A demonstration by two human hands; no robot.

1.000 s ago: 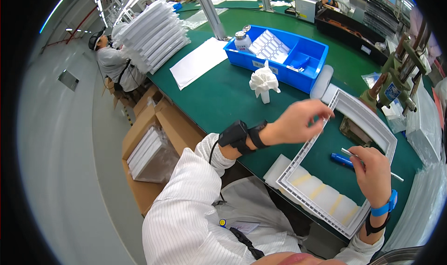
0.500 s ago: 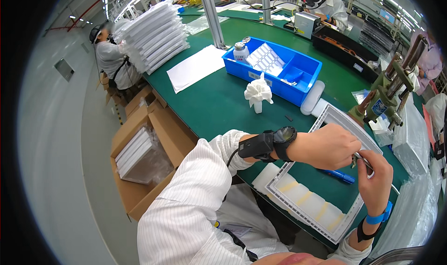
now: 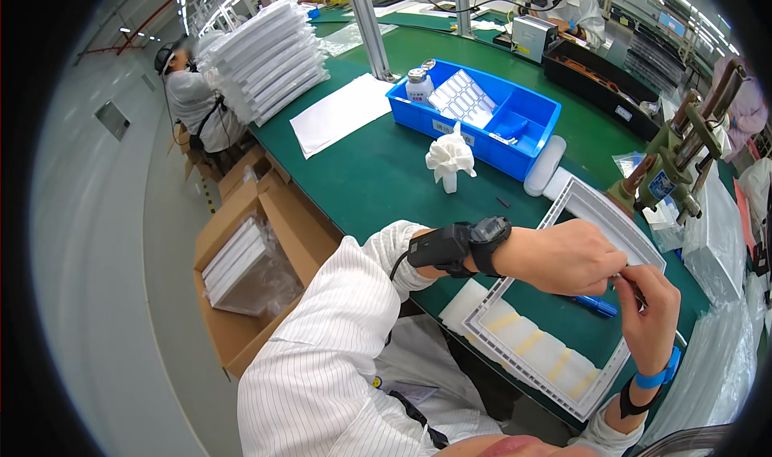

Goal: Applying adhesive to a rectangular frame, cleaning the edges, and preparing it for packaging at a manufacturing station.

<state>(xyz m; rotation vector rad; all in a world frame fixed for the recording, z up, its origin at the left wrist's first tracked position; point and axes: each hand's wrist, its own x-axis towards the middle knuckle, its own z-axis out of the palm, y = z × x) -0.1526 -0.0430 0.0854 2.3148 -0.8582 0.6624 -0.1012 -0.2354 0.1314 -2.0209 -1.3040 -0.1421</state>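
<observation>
My left hand (image 3: 567, 258) is closed, its fingertips pinched together over the right side of a white rectangular frame (image 3: 515, 368). What its fingers hold, if anything, is hidden. My right hand (image 3: 653, 304) meets it there, fingers curled round a small dark metallic object (image 3: 640, 296), mostly covered by the fingers. The frame lies tilted on the green table (image 3: 362, 192), partly over white foam pads (image 3: 527, 344) with yellowish strips. Inside the frame's opening, just below my left hand, a blue marker pen (image 3: 597, 305) lies on the table.
A blue divided bin (image 3: 474, 139) holds bottles and a label sheet. Nearby stands crumpled white tissue (image 3: 450, 158). A green hand press (image 3: 667, 163) is at right, with clear plastic wrapping (image 3: 712, 360) below. An open carton (image 3: 233, 328) sits left; co-workers are farther back.
My fingertips have drawn closer together, and the metallic object is more covered by my right fingers. The whole view has shifted slightly.
</observation>
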